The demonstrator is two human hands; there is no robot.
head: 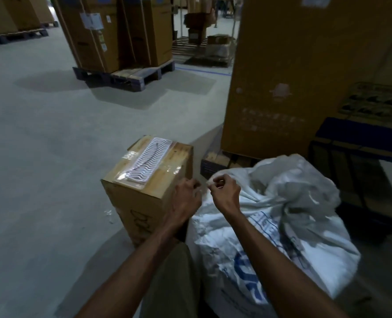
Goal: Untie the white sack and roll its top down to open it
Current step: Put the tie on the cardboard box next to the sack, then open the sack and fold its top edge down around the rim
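A white woven sack point(282, 214) with blue print stands on the floor at the lower right, its top crumpled and loose. My left hand point(187, 196) and my right hand point(224, 190) meet at the sack's near left top corner, both with curled fingers. They seem to pinch a thin tie or the sack's edge between them; the tie itself is too small and dim to make out.
A sealed cardboard box point(149, 180) stands upright just left of the sack, touching my left hand's side. A tall carton point(293, 76) on a pallet rises behind the sack. More cartons on a pallet point(121, 42) stand farther back. Grey concrete floor point(41, 145) spreads left.
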